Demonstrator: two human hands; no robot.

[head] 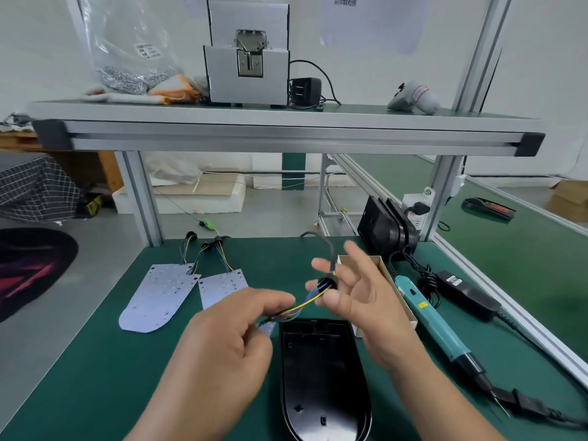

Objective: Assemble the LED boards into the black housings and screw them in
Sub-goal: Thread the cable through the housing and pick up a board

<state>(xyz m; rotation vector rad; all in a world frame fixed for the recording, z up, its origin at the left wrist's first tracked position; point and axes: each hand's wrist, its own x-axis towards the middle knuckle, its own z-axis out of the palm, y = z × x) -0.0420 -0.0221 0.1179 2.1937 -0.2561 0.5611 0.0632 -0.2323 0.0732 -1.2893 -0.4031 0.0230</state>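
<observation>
- My left hand [229, 332] is curled, thumb and forefinger pinching the wires [302, 303] close to where they leave the LED board [268, 327]. Only a pale corner of that board shows under my fingers, so I cannot tell how it lies.
- My right hand [359, 291] holds the black ring [326, 282] on the same wires between thumb and fingertips, with the other fingers spread wide.
- The thin yellow, blue and green wires run from near-left to far-right between my hands, above the far end of the housing.
- The black housing [324, 377] lies open side up on the green mat [95, 361], just near of both hands and between my wrists.
- Its long axis runs near to far, with the rounded end toward me and the squared end away. It is glossy plastic with small holes in its floor.
- Two spare boards [157, 297] lie flat to the left, apart from my hands. They are pale and speckled, with their wire tails at the far end.
- A teal screwdriver [436, 326] lies to the right, just beside a cardboard box [397, 289], its tip pointing near-right.
</observation>
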